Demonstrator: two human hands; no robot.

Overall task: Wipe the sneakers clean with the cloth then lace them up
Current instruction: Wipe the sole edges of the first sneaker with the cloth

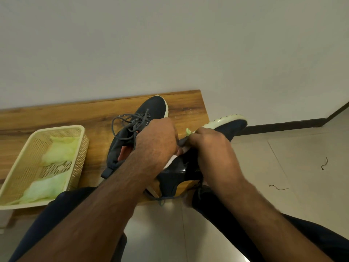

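Two dark navy sneakers with cream soles are in view. One sneaker (151, 108) lies on the wooden bench (56, 118), its grey laces loose. The second sneaker (229, 125) is lifted and tilted, sole facing up, off the bench's right end. My left hand (156, 140) grips this raised shoe near its middle. My right hand (209, 142) holds a pale green cloth (188, 131) against the shoe; only a small tip of cloth shows past the fingers. A lace end dangles below the held shoe.
A cream plastic basket (22, 167) with more pale green cloths stands on the bench at the left. A white wall rises behind the bench. Tiled floor (283, 157) at the right carries two short dark string scraps. My dark-trousered legs fill the bottom.
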